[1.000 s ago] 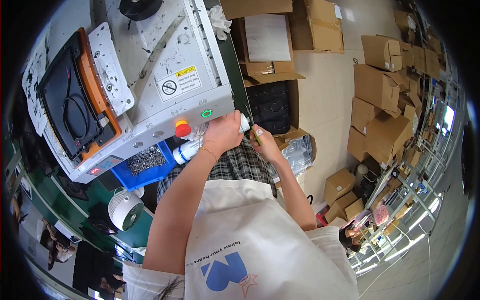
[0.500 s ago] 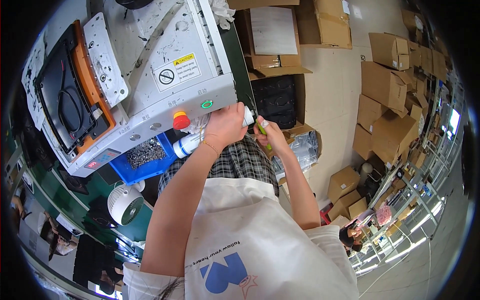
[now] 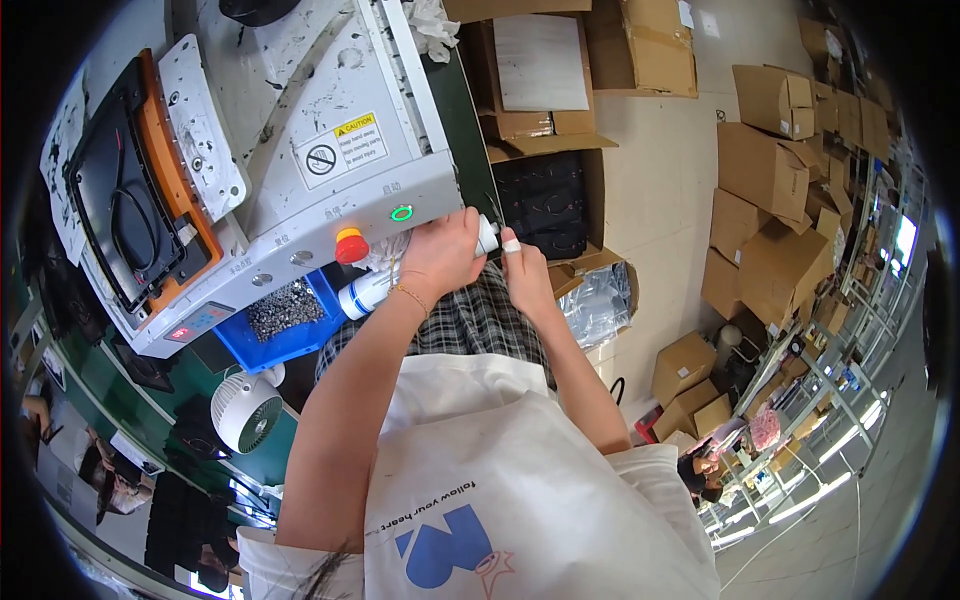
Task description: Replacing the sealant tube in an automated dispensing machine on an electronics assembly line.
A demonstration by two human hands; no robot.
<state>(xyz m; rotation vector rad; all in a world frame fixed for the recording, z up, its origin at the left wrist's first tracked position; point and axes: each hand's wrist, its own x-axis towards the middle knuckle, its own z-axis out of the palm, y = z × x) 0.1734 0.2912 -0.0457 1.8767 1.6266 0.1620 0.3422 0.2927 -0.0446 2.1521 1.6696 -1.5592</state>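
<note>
My left hand (image 3: 440, 255) is wrapped around a white cylindrical tube (image 3: 365, 297) with blue print, held at a slant above my lap. One end of the tube (image 3: 487, 236) sticks out past my knuckles toward my right hand. At that end, my right hand (image 3: 527, 278) has its fingers pressed together; a white wrap circles one fingertip. What lies in those fingers is hidden, and the green-handled tool seen earlier does not show. Beside the tube's other end, a blue bin (image 3: 262, 352) holds many small metal parts (image 3: 285, 310).
A white machine (image 3: 365, 205) with a red stop knob (image 3: 351, 245) and a lit green button (image 3: 402, 213) stands ahead on the left. An orange fixture (image 3: 175, 170) holds a black panel. Cartons (image 3: 600, 180) stand at right; a white fan (image 3: 246, 410) is lower left.
The green handle that showed in my right hand is out of sight now. My right hand has turned and moved slightly left, closer to the tube's end. My left hand keeps its grip.
</note>
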